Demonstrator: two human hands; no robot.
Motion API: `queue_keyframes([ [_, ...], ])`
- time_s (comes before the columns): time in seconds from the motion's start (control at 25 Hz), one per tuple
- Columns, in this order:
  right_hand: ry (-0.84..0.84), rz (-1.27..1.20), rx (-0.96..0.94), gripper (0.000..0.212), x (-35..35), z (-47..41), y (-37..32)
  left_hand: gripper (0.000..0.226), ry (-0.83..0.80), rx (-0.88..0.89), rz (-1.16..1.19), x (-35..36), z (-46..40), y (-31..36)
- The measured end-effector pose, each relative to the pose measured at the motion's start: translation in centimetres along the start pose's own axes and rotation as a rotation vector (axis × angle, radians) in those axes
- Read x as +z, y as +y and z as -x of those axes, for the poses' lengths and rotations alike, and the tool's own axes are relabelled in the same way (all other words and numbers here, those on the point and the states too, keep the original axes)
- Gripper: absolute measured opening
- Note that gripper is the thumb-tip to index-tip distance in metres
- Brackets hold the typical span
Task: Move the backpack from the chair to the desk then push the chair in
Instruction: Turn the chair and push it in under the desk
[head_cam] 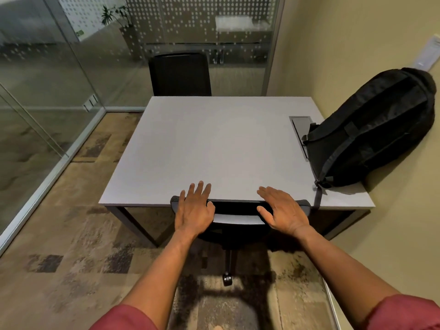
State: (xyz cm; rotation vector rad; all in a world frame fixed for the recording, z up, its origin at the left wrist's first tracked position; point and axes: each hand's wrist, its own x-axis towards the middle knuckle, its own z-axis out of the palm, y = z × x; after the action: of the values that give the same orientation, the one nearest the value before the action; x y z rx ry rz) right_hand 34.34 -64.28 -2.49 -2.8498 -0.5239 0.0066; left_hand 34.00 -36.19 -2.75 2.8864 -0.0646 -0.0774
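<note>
Black and bulky, the backpack [371, 129] stands on the right side of the pale grey tabletop [214, 148], tilted back so that its upper end leans on the yellowish wall [345, 44]; its lower end covers part of a recessed cable hatch [300, 125] set into the surface, and one strap [317, 196] hangs over the near edge. At the near edge, the black chair [238, 217] is tucked under the tabletop — only the top of its backrest, a pale bar across it, the stem and one caster [227, 279] show below. Both of the person's hands lie on the top of that backrest. The left hand [194, 210] is flat with fingers spread and pointing forward over the tabletop edge; its grip is wide and closed on nothing, the palm pressed against the chair. The right hand [282, 213] sits likewise on the right end of the backrest, fingers loosely splayed and thumb held apart, its grip also wide and holding nothing. Bare forearms run back to rolled reddish sleeves [404, 313] at the bottom corners. A second black chair [179, 73] stands at the far side of the tabletop, in front of a glass partition [202, 27] patterned with small pale marks; another glass wall runs along the left. Patchy brown and tan carpet [71, 246] covers the floor, and a white object [428, 52] is fixed to the wall just above the backpack — what it is cannot be told.
</note>
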Motion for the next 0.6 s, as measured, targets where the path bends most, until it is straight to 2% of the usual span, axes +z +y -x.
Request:
queue_keyframes([
  [0.6, 0.053, -0.007, 0.006, 0.060, 0.10, -0.45, 0.83, 0.064, 0.031, -0.004, 0.031, 0.48, -0.58, 0.17],
])
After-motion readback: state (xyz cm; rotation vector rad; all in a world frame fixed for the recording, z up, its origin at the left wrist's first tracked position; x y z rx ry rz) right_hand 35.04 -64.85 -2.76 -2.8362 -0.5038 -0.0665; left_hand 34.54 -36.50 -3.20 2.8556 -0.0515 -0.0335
